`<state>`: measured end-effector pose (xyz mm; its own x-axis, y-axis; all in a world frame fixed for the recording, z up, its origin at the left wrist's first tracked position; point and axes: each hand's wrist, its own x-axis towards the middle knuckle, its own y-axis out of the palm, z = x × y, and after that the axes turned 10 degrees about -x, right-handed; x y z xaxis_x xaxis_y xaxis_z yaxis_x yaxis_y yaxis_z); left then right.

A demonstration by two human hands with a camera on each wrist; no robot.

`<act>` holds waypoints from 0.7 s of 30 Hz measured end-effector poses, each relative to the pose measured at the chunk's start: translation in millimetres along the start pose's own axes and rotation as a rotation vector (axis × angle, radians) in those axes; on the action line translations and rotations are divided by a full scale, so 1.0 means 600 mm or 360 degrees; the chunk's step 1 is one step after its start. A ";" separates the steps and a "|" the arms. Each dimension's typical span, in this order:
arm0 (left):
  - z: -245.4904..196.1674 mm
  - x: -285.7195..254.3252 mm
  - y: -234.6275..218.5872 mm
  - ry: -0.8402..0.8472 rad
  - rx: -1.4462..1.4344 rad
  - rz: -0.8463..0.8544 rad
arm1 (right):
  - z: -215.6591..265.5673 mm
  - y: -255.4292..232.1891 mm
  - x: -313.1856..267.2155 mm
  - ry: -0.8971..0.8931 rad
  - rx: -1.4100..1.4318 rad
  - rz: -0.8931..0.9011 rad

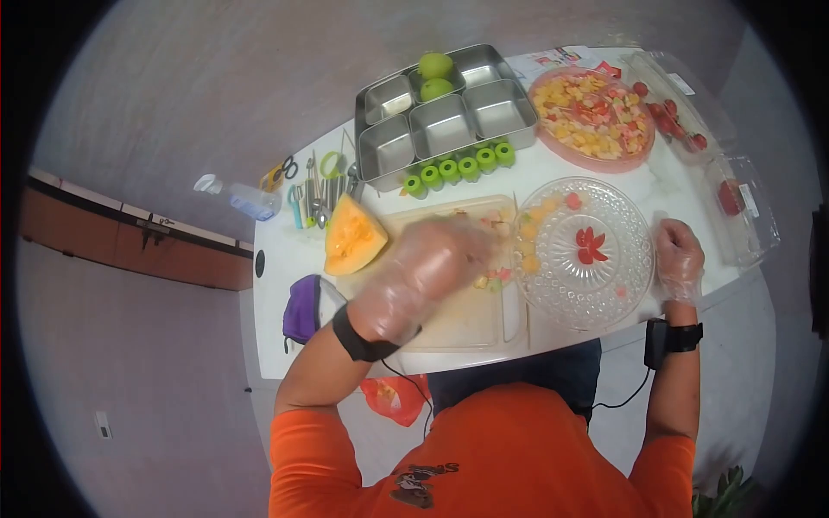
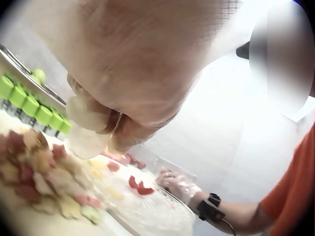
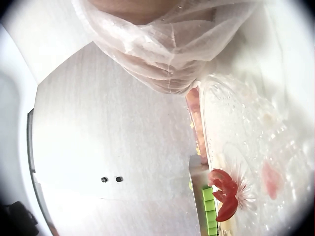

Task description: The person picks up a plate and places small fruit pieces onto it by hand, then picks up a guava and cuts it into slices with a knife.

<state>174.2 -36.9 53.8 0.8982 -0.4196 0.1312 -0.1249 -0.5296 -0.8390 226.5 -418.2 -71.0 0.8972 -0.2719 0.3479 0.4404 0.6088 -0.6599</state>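
Observation:
My left hand [image 1: 445, 255], in a clear plastic glove, hovers blurred over the right part of the cutting board [image 1: 449, 324]. Its fingers bend downward in the left wrist view, with a pale translucent shape [image 2: 86, 141] at their tips; I cannot tell whether that is fruit or glove. Below lies a heap of small cut fruit pieces [image 2: 42, 179]. The clear glass plate [image 1: 553, 298] carries red petal-like pieces [image 1: 591, 245] at its centre and yellow pieces [image 1: 529, 248] along its left side. Beside its right rim rests my gloved right hand [image 1: 680, 257], loosely curled.
A melon wedge [image 1: 354, 235] sits at the board's left corner. Behind stand a steel compartment tray [image 1: 386, 179] with green fruit, green-topped cutters [image 1: 449, 170] and a pink dish [image 1: 553, 148] of cut fruit. Clear boxes [image 1: 751, 237] with strawberries stand right; carving tools [image 1: 311, 198] lie left.

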 end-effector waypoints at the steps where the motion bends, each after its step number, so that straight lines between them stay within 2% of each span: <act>1: -0.018 0.001 0.014 0.0091 -0.0148 0.0094 | -0.001 -0.001 0.000 0.0051 0.0009 0.0063; 3: -0.027 0.004 0.057 0.0129 -0.0136 0.0140 | -0.002 0.000 0.001 0.0106 0.0020 0.0120; 5: -0.035 0.013 0.079 0.0165 -0.0125 0.0189 | -0.003 0.003 -0.001 0.0027 0.0075 0.0019; 7: -0.044 0.023 0.089 -0.0093 0.0083 0.0479 | -0.003 0.002 -0.002 0.0040 0.0083 0.0016; 8: -0.045 0.024 0.093 -0.0086 0.0084 0.0486 | -0.003 0.002 -0.001 0.0046 0.0092 0.0014; 10: -0.046 0.024 0.103 -0.0244 0.0115 0.0449 | -0.004 0.001 -0.002 0.0035 0.0091 0.0008; 17: -0.054 0.032 0.109 -0.0252 0.0237 0.0442 | 0.003 -0.003 -0.002 0.0049 0.0105 0.0019; 19: -0.060 0.036 0.104 -0.0367 0.0358 0.0544 | 0.000 -0.002 -0.002 0.0055 0.0117 0.0016; 21: -0.056 0.030 0.100 -0.0346 0.0356 0.0473 | -0.001 0.000 -0.002 0.0055 0.0134 0.0014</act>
<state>168.3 -101.2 23.7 0.9079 -0.3522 -0.2275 -0.3184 -0.2262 -0.9206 225.6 -418.2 -72.0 0.9022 -0.2910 0.3184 0.4297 0.6711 -0.6042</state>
